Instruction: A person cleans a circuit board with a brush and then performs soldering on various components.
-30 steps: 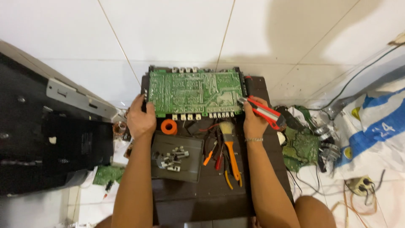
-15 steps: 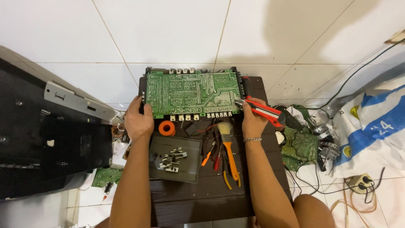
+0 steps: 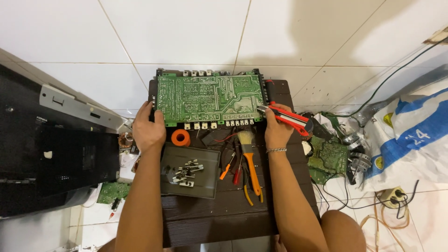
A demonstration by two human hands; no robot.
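A large green circuit board (image 3: 210, 97) lies solder side up at the far end of a small dark wooden table (image 3: 219, 219). My left hand (image 3: 148, 129) grips the board's near left corner. My right hand (image 3: 278, 129) is closed around a red utility knife (image 3: 290, 119), whose tip rests at the board's near right edge. Just below the board are an orange ring of solder wick (image 3: 180, 137), a brush with an orange handle (image 3: 249, 161), and small orange and red screwdrivers (image 3: 230, 168).
A dark tray (image 3: 191, 171) holding several metal components sits on the table. A black device chassis (image 3: 44, 154) stands at left. At right lie a smaller green board (image 3: 327, 158), tangled wires, a power strip (image 3: 392, 196) and a blue and white bag (image 3: 410, 140).
The board and table sit slightly lower and nearer in view as my head shifted. Both hands keep the same hold; the knife stays at the board's right edge.
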